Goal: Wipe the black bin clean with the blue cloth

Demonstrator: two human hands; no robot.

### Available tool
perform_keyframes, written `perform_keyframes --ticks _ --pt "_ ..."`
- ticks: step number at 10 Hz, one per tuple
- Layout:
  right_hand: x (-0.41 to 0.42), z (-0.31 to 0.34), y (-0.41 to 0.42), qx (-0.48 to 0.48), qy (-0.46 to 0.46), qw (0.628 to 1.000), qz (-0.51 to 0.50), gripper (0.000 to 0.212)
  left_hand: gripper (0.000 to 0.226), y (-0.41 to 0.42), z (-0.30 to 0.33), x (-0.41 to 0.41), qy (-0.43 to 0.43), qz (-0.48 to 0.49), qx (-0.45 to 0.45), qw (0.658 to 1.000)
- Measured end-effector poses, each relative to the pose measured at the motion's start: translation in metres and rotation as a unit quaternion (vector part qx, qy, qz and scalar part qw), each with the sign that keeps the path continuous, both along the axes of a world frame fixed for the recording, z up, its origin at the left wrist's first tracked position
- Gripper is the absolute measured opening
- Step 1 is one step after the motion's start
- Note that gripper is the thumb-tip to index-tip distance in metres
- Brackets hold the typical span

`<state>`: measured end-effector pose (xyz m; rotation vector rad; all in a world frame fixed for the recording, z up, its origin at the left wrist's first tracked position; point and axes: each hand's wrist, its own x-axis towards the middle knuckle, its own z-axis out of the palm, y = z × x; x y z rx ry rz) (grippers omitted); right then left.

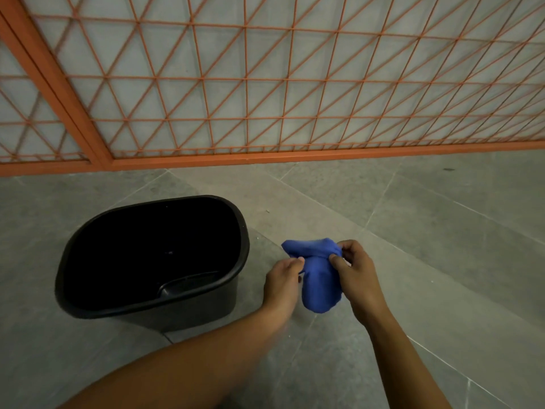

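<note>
My left hand [281,278] and right hand [355,268] each pinch the blue cloth [320,278], hanging lengthwise downward, right of the upright black bin [153,305].

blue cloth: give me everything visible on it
The blue cloth is a plain, solid blue, soft-looking fabric, bunched and partly folded, not spread flat. It hangs in the air above the grey floor tiles, to the right of the black bin and apart from it. The left hand pinches its upper left edge; the right hand pinches the upper right. The lower part droops in a rounded lobe between the wrists.
</note>
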<state>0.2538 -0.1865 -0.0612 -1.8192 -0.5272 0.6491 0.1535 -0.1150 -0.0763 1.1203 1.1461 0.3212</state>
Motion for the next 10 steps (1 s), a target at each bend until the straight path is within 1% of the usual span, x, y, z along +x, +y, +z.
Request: perform_keyframes --ticks 1,2,3,4,5,6,7,8,9,10 --pt "0.006 -0.014 0.003 0.059 0.06 0.996 -0.025 0.034 0.015 0.005 -0.016 0.008 -0.016 0.016 0.038 0.999" --pt "0.016 -0.043 0.012 0.099 0.107 0.989 -0.031 0.045 0.03 0.018 -0.029 0.022 -0.034 0.033 0.118 0.992" --pt "0.021 -0.068 0.021 0.067 0.094 0.993 -0.028 0.036 0.034 0.027 -0.047 0.032 -0.006 0.027 0.141 0.99" --pt "0.024 -0.112 0.027 -0.117 -0.057 0.991 0.015 0.025 0.034 0.027 -0.08 0.031 0.153 -0.034 0.172 0.973" --pt "0.022 -0.134 0.023 -0.235 -0.177 0.953 0.072 0.028 0.034 0.018 -0.097 0.022 0.201 -0.062 0.176 0.962" --pt "0.02 -0.147 0.018 -0.272 -0.336 0.898 0.075 0.028 0.038 0.011 -0.112 0.015 0.196 -0.089 0.2 0.956" --pt "0.017 -0.152 0.017 -0.271 -0.393 0.877 0.062 0.025 0.039 0.008 -0.113 0.01 0.192 -0.117 0.221 0.949" --pt "0.016 -0.144 0.019 -0.273 -0.377 0.881 0.088 0.028 0.052 0.009 -0.108 0.0 0.232 -0.208 0.266 0.912" --pt "0.018 -0.13 0.02 -0.271 -0.389 0.872 0.122 0.037 0.061 0.011 -0.089 0.002 0.252 -0.243 0.305 0.886" --pt "0.019 -0.089 0.019 -0.323 -0.391 0.843 0.18 0.055 0.075 0.004 -0.044 0.007 0.198 -0.274 0.3 0.892"
